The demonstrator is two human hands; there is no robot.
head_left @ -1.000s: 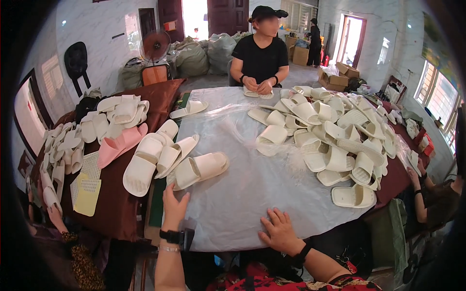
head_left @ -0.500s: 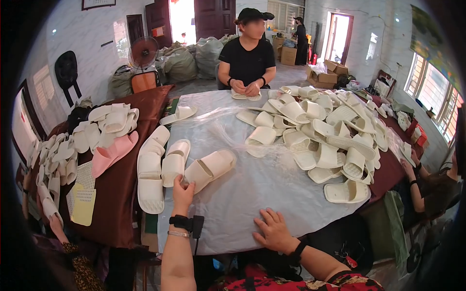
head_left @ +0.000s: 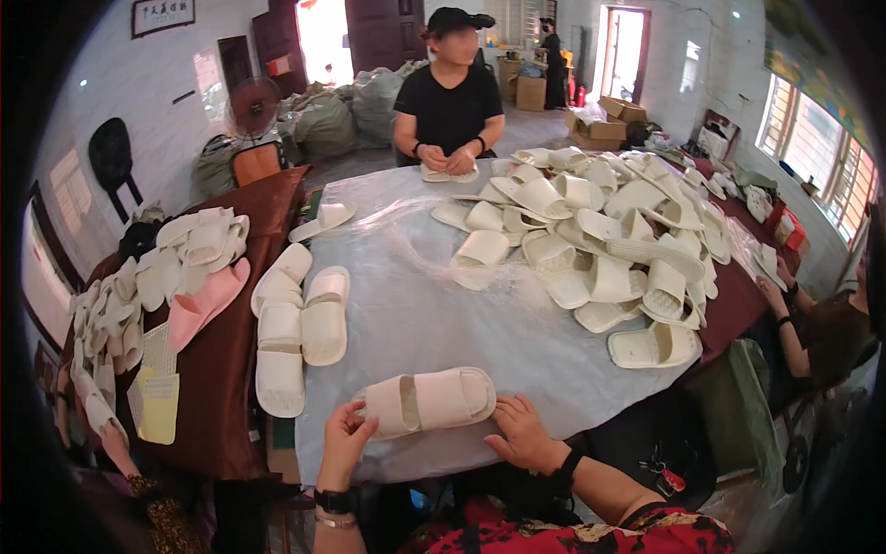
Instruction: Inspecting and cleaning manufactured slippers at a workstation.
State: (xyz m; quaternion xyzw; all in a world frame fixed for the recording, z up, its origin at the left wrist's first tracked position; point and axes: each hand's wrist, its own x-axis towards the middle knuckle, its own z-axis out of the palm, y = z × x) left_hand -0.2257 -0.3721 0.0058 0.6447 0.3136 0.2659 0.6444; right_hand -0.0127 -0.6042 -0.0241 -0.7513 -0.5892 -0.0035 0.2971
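Observation:
A cream slipper (head_left: 448,399) lies crosswise on the plastic-covered table before me. It shows two broad sections with a dark gap between them; whether a second slipper is tucked into it I cannot tell. At its left end my left hand (head_left: 345,432) grips the edge between thumb and fingers. My right hand (head_left: 530,432) rests on the table by the other end, fingers spread, their tips at or touching the slipper. Left of these, more cream slippers (head_left: 325,319) lie lengthwise beside an overlapping row of slippers (head_left: 280,332).
A large heap of cream slippers (head_left: 591,231) covers the table's right side. Across from me a person (head_left: 449,111) in black handles a slipper. On the left, a brown-covered table (head_left: 221,369) bears more slippers and a pink slipper (head_left: 210,300). Other people's hands work at both sides.
The slipper has come nearer and turned crosswise, drawn by my left hand. My right hand has stayed near its place, now at the slipper's right end. The whole view has shifted slightly.

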